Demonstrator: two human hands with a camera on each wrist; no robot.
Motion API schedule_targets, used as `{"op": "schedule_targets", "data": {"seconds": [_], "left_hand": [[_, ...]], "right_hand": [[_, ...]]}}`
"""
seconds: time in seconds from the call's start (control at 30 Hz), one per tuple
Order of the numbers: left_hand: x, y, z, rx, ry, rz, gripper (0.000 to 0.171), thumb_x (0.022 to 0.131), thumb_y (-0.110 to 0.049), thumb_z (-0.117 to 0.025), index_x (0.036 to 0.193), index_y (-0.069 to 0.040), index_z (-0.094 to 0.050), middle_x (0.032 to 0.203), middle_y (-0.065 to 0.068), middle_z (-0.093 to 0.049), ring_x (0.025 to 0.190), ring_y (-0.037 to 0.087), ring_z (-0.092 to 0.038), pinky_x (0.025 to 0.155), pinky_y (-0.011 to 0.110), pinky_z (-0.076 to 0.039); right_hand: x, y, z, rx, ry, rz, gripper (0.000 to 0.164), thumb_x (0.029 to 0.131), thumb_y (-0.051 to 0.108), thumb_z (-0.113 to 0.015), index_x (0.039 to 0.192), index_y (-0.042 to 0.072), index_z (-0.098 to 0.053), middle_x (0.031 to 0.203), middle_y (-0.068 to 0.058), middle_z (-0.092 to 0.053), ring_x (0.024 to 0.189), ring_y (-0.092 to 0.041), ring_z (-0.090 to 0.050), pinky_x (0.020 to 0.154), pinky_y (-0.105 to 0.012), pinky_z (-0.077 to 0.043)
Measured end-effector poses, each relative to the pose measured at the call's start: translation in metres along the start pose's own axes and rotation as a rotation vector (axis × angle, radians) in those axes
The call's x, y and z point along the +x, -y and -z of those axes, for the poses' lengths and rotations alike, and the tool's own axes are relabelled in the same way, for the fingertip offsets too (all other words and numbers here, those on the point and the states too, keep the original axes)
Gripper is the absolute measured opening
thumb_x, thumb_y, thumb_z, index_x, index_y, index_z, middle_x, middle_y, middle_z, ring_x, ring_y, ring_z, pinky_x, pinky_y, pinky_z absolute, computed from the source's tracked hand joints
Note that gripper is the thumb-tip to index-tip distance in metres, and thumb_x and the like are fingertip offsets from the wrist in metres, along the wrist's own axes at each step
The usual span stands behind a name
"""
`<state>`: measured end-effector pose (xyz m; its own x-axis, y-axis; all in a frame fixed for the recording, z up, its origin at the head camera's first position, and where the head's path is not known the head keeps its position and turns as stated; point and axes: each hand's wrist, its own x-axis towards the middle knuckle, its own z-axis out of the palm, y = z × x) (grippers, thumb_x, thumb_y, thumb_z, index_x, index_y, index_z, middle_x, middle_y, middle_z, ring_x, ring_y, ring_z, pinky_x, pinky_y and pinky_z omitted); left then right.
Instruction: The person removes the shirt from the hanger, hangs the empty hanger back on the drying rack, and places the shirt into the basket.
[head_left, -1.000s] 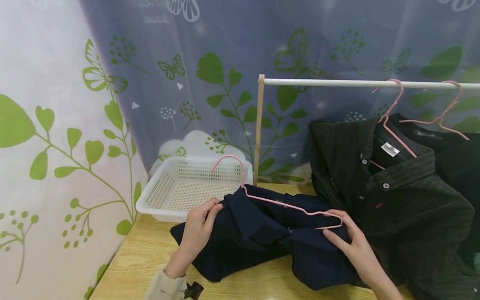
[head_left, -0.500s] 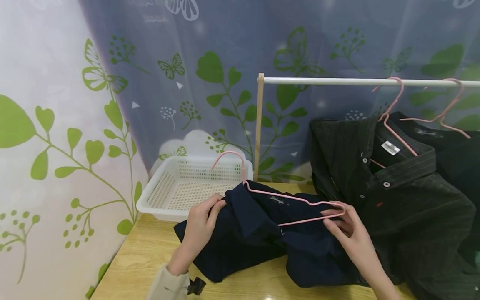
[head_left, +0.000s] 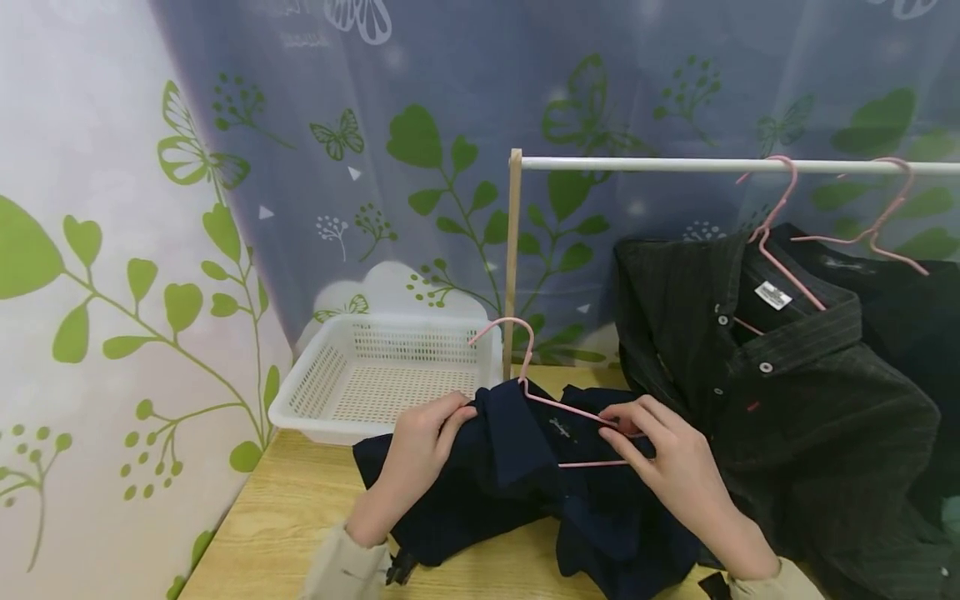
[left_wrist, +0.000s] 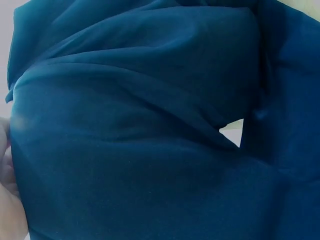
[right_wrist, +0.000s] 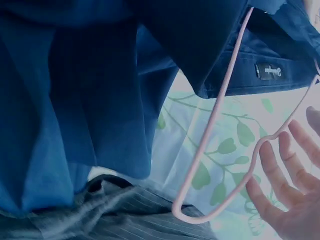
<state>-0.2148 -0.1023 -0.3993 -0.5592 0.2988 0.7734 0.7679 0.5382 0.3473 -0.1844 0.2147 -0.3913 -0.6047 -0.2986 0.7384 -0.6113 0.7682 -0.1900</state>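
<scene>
A navy collared shirt lies bunched over the table, with a pink wire hanger partly inside it. The hanger's hook stands up beside the collar. My left hand pinches the shirt's left shoulder between thumb and fingers; the hanger's left end is hidden under the cloth there. With thumb and fingertips my right hand holds the hanger's upper right arm. In the right wrist view the hanger's rounded right end sticks out bare past the collar, and the fingers lie along the wire.
Behind the left hand sits a white slotted basket. A white rail on a wooden post carries pink hangers with a dark striped shirt and a black garment at the right, close beside my right hand.
The right hand has slid left from the hanger's right end to its upper arm. Hanger and hook have shifted right and a little down, and the left hand has moved slightly right with the cloth.
</scene>
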Motion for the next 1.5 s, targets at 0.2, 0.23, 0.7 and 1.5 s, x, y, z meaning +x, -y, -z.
{"op": "schedule_targets", "data": {"seconds": [0.2, 0.23, 0.7, 1.5], "left_hand": [[0.0, -0.001, -0.001, -0.013, -0.002, -0.013, 0.007, 0.096, -0.009, -0.068, 0.089, -0.011, -0.069, 0.084, 0.0, -0.072, 0.069, 0.01, -0.068, 0.062, 0.023, -0.053], [0.0, -0.001, -0.001, -0.016, 0.0, -0.017, 0.007, 0.096, -0.009, -0.068, 0.09, -0.011, -0.069, 0.084, 0.0, -0.072, 0.069, 0.01, -0.068, 0.062, 0.023, -0.052], [-0.003, 0.004, 0.001, -0.057, 0.021, -0.035, 0.007, 0.096, -0.007, -0.068, 0.09, -0.012, -0.069, 0.082, -0.001, -0.07, 0.065, 0.006, -0.062, 0.059, 0.019, -0.047], [-0.016, 0.029, 0.031, -0.154, -0.154, -0.06, 0.026, 0.078, 0.009, -0.08, 0.098, -0.006, -0.081, 0.088, 0.005, -0.077, 0.077, 0.018, -0.074, 0.076, 0.016, -0.055]], "right_hand": [[0.012, -0.001, -0.009, -0.186, -0.056, 0.261, 0.045, 0.109, 0.044, -0.045, 0.09, 0.013, -0.072, 0.084, -0.003, -0.06, 0.068, -0.02, -0.059, 0.067, -0.039, -0.053], [0.013, -0.001, -0.011, -0.208, -0.074, 0.306, 0.045, 0.109, 0.041, -0.044, 0.088, 0.011, -0.071, 0.081, -0.003, -0.059, 0.067, -0.021, -0.058, 0.068, -0.039, -0.053], [0.014, -0.001, -0.011, -0.22, -0.272, 0.492, 0.04, 0.108, 0.028, -0.052, 0.076, 0.008, -0.067, 0.065, -0.002, -0.048, 0.055, -0.021, -0.05, 0.056, -0.036, -0.049], [0.004, -0.026, 0.068, -0.315, -0.371, 0.289, 0.056, 0.105, 0.041, -0.051, 0.065, 0.005, -0.064, 0.057, -0.005, -0.045, 0.051, -0.029, -0.051, 0.054, -0.044, -0.043]]}}
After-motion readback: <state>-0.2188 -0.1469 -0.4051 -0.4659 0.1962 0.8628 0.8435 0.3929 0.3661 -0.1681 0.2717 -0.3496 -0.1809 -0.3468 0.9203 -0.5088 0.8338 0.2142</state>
